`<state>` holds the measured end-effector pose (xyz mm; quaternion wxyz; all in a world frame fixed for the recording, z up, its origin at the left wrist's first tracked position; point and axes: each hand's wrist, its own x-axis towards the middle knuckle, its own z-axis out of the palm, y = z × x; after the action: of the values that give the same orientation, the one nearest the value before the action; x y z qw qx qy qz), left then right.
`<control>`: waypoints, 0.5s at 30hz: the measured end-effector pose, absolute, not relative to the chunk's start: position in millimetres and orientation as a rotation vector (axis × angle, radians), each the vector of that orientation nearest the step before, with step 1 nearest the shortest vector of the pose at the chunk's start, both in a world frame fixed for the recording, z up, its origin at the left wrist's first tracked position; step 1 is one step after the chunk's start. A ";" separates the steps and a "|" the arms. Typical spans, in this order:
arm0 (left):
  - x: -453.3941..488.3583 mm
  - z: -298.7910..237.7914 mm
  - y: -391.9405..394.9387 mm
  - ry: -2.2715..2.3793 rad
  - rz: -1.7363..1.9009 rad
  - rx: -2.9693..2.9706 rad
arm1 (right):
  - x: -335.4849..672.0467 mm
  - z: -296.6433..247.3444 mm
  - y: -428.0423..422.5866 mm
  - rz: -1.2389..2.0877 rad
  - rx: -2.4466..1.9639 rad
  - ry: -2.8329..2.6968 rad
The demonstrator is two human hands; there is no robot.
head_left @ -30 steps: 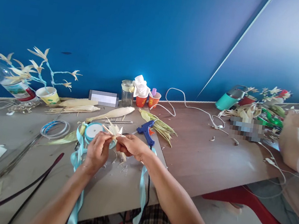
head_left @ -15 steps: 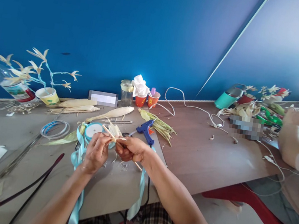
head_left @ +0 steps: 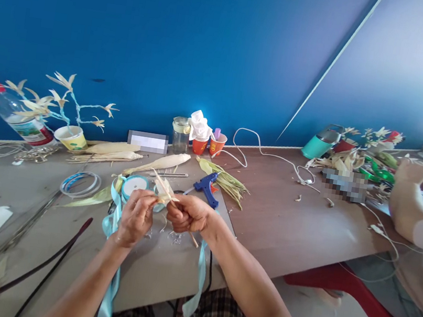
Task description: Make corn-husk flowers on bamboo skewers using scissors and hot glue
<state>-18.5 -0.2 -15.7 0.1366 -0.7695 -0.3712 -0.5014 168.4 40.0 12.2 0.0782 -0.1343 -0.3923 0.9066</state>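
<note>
Both my hands meet over the grey table point(head_left: 162, 273), just in front of me. My left hand point(head_left: 137, 215) pinches the pale dried-leaf petals point(head_left: 164, 191) of a small flower. My right hand point(head_left: 189, 213) is closed round the thin wooden stick point(head_left: 193, 239) that carries it; the stick's end pokes out below my fist. A roll of light blue ribbon point(head_left: 134, 185) lies right behind my hands, its loose ribbon tail point(head_left: 109, 291) hanging over the table's front edge. A blue glue gun point(head_left: 207, 187) lies just right of the petals.
Dried husks point(head_left: 159, 162), green leaves point(head_left: 224, 177), wire rings point(head_left: 81, 183), a tipped water bottle point(head_left: 19, 116), a cup with a leaf-flower branch point(head_left: 72, 135), a jar point(head_left: 179, 133) and orange cups point(head_left: 209, 143) sit behind. Another person's arm point(head_left: 411, 204) rests on the brown table point(head_left: 286, 217) at right.
My hands have stayed together on the flower and turned it a little; the petals now stand higher above my fingers and the stick's lower end shows under my right fist.
</note>
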 end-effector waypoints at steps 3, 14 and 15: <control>-30.4 -17.1 5.7 -1.209 -1.501 -2.086 | 186.5 14.7 48.8 2.658 -0.334 -1.118; -27.9 -26.9 12.3 -1.503 -1.645 -2.020 | 165.3 17.5 43.3 2.365 -0.763 -1.057; -25.9 -26.7 11.6 -1.521 -1.638 -2.041 | 161.3 17.4 40.4 2.337 -0.769 -1.062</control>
<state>-25.9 11.6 -26.7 0.0572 -0.6731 -0.5018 -0.5403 161.3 40.4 17.4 0.2290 -0.2792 -0.3858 0.8490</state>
